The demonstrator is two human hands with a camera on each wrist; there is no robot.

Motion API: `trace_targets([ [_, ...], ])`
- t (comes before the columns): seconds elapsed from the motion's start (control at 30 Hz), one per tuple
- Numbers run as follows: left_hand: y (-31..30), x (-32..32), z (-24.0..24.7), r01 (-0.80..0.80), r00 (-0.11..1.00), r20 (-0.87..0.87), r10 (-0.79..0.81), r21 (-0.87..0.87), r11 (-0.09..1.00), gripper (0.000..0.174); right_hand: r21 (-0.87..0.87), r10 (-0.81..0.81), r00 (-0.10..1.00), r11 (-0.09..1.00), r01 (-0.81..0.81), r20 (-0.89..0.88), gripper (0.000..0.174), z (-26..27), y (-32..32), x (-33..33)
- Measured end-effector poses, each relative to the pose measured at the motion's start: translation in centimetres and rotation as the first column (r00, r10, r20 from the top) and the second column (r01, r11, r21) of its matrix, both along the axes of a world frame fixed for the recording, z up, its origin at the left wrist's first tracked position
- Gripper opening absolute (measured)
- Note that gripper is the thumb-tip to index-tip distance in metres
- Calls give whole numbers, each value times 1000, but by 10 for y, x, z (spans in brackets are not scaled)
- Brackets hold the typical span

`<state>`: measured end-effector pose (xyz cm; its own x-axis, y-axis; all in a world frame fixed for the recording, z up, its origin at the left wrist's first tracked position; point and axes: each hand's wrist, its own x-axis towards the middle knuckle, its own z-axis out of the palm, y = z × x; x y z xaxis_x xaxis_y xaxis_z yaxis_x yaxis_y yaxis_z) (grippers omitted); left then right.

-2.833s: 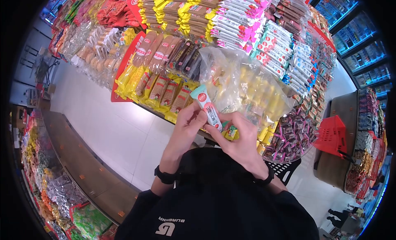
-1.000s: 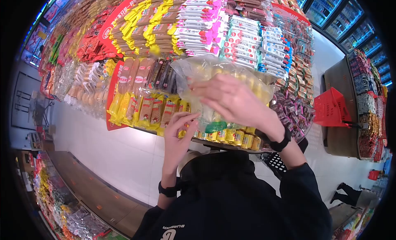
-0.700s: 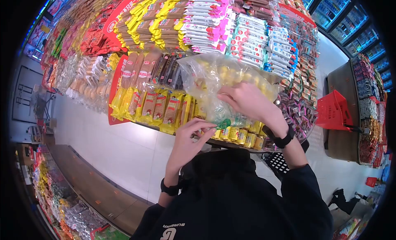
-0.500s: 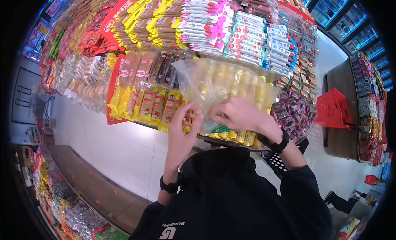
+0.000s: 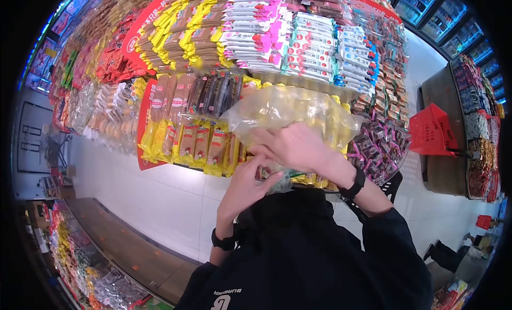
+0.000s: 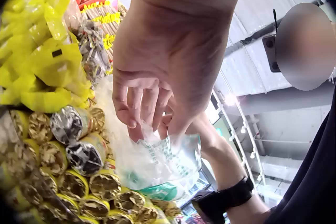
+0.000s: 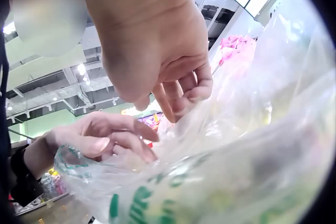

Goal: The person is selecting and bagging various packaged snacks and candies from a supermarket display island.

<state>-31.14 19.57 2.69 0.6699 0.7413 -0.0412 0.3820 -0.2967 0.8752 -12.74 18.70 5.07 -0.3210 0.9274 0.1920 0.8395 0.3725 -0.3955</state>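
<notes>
A clear plastic bag (image 5: 250, 110) with green print (image 7: 139, 203) lies over the near edge of the snack display, bunched up in front of me. My left hand (image 5: 248, 184) pinches its gathered edge between bent fingers and thumb. Just above and beside it, my right hand (image 5: 301, 147) holds the film with curled fingertips, its back covering part of the bag in the head view. Yellow packs show blurred through the bag. In the left wrist view, the bag hangs below the left fingers, close beside gold-ended rolls (image 6: 94, 184).
Wrapped cakes in yellow packs (image 5: 186, 142) lie left of the bag, purple-wrapped sweets (image 5: 378, 153) to its right. Stacks of white-and-green bars (image 5: 312, 49) rise behind. A red basket (image 5: 429, 131) stands at right, and a long brown counter (image 5: 117, 235) runs at left.
The white-and-green bar held in both hands earlier is no longer in them. Both hands have gone to the plastic bag; lately they have come together at its near edge, bunching the film.
</notes>
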Motion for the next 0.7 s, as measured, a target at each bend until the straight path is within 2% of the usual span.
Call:
trace_targets([
  [0.03, -1, -1, 0, -55, 998, 24, 55, -7, 998, 39, 13, -52, 998, 999, 51, 46, 27, -1, 2, 8],
  [0.2, 1, -7, -2, -54, 993, 105, 55, -19, 998, 38, 78, -291, 917, 957, 281, 273, 24, 6, -5, 60],
  [0.3, 1, -5, -1, -47, 987, 150, 50, -27, 999, 36, 136, -391, 865, 920, 366, 314, 21, 14, -12, 67],
  [0.33, 1, -3, 1, -38, 985, 167, 43, -35, 999, 36, 231, -360, 914, 921, 315, 186, 17, 15, -14, 63],
  [0.43, -3, 7, 10, 17, 979, 205, -12, -25, 1000, 34, 188, -44, 993, 980, 64, -111, 12, 18, -20, 32],
  [0.53, -5, 13, 9, 55, 973, 222, -66, 55, 997, 34, 81, -53, 989, 996, 42, 139, 8, -4, -20, 27],
  [0.63, -3, 8, 12, 34, 982, 186, -35, 9, 999, 33, 24, -273, 898, 959, 282, 345, 8, -2, -19, 43],
  [0.67, -3, 5, 10, 17, 980, 200, -16, -2, 1000, 33, 66, -324, 887, 945, 320, 330, 14, -4, -21, 48],
  [0.7, -3, 3, 7, 2, 977, 214, 1, -15, 1000, 32, 22, -287, 899, 955, 297, 331, 17, -6, -23, 55],
])
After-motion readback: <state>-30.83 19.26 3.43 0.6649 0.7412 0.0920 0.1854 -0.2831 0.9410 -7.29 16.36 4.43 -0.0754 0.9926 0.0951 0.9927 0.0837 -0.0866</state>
